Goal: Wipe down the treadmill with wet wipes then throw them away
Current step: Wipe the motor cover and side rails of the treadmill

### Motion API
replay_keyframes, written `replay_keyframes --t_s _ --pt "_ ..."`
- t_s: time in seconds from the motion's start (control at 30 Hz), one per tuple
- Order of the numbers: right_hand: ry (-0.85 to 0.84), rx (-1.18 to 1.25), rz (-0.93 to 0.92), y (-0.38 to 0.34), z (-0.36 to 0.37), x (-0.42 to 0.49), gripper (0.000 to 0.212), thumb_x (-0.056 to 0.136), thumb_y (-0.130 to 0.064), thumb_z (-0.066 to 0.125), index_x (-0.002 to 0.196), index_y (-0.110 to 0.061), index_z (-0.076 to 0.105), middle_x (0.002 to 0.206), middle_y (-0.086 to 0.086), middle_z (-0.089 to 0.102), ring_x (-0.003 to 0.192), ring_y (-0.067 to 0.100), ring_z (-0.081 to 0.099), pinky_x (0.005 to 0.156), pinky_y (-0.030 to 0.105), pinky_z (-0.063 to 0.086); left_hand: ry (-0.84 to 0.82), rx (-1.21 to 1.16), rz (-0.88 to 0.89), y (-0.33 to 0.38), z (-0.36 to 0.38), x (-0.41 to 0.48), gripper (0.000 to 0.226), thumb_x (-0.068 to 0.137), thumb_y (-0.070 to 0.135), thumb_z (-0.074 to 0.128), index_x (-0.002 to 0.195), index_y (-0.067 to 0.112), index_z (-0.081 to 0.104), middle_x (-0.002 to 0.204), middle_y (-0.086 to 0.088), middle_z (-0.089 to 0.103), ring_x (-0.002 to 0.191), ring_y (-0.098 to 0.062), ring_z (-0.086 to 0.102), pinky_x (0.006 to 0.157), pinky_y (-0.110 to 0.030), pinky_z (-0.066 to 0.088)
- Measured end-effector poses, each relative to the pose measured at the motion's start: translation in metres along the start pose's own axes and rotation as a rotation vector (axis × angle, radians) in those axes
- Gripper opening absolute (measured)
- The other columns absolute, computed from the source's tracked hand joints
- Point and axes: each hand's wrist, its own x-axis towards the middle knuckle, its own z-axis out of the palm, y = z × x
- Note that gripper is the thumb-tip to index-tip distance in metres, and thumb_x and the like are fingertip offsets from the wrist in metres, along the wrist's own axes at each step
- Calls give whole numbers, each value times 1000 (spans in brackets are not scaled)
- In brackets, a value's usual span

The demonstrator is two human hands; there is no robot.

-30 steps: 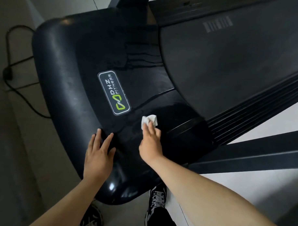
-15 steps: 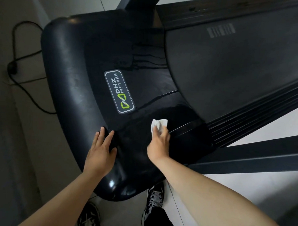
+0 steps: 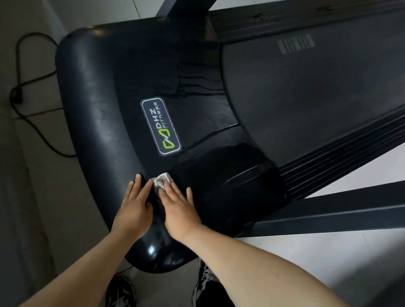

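Flat-handed with the right hand [image 3: 179,207], no pinching: fingers are straight and pressing a crumpled white wet wipe [image 3: 162,180] onto the glossy black hood, with the wipe poking out past the fingertips. Left hand [image 3: 135,208] is just beside it, palm down and fingers straight on the same hood, holding nothing, its fingertips nearly level with the wipe.

Biggest thing here is the treadmill [image 3: 95,103] itself, filling most of the view. Its rounded front hood curves from top left down to the near edge, and it looks wet and shiny around the middle, with streaks running across it. The dark grey belt [image 3: 313,99] takes up the upper right, with ribbed side rails [image 3: 334,158] along its lower edge. A dark frame bar [image 3: 332,217] runs out to the right below that. Pale tiled floor [image 3: 331,261] shows underneath.

On the left, a black power cable [image 3: 32,78] loops across the floor to a plug [image 3: 16,96]. A badge [image 3: 161,126] with a green logo reading DHZ Fitness sits mid-hood, a bit above the wipe. Two black-and-white sneakers [image 3: 121,293] peek out at the bottom, under the hood's near edge.
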Motion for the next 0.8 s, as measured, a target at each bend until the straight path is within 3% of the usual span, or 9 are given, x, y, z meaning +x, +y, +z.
replay_keyframes --t_s 0.07,0.2,0.33,0.47,0.6,0.7,0.8 --pt "-5 -47 47 16 -10 8 77 96 -2 42 161 -17 2 169 2 -11 155 18 -10 123 49 -7 2 3 3 -1 -1 0 73 96 -1 45 161 22 21 169 0 -2 156 -19 -6 123 -29 4" --pt "51 70 311 43 -38 33 89 93 -3 44 160 -18 -13 167 1 -21 154 18 -18 123 50 0 0 6 5 -1 -1 -3 74 98 2 45 162 26 16 169 8 -7 155 -12 -10 118 -23 5" --pt "91 198 381 36 -48 44 91 94 -1 41 156 -17 -23 164 -3 -29 152 15 -23 123 49 8 -1 -13 13 -4 -5 -8 71 100 4 45 162 24 16 168 12 -6 154 -7 -9 113 -16 1" --pt "19 97 284 3 -25 34 87 95 -6 47 160 -17 -10 167 0 -19 154 18 -14 126 46 5 13 -27 19 -14 -8 -14 70 98 6 51 161 17 23 169 3 -1 156 -18 0 121 -22 5" --pt "0 50 52 -37 2 17 86 95 -2 45 161 -19 -9 168 -1 -17 154 17 -15 126 44 -4 48 72 -124 -26 -12 -25 73 97 16 53 161 30 21 170 -10 -4 154 -38 4 124 -44 13" --pt "-64 -80 -77 -58 22 2 77 100 -7 38 161 -18 -8 167 -4 -18 153 14 -20 125 43 -8 63 86 -150 -37 -15 -31 68 100 25 48 161 33 19 170 -7 2 156 -28 9 123 -47 14" --pt "-125 -224 -108 -63 32 -5 73 103 -13 33 160 -19 -12 166 -7 -23 150 12 -26 124 45 -10 59 -22 -125 -49 -19 -34 67 99 20 48 161 24 23 170 -2 6 155 -21 16 123 -47 22"
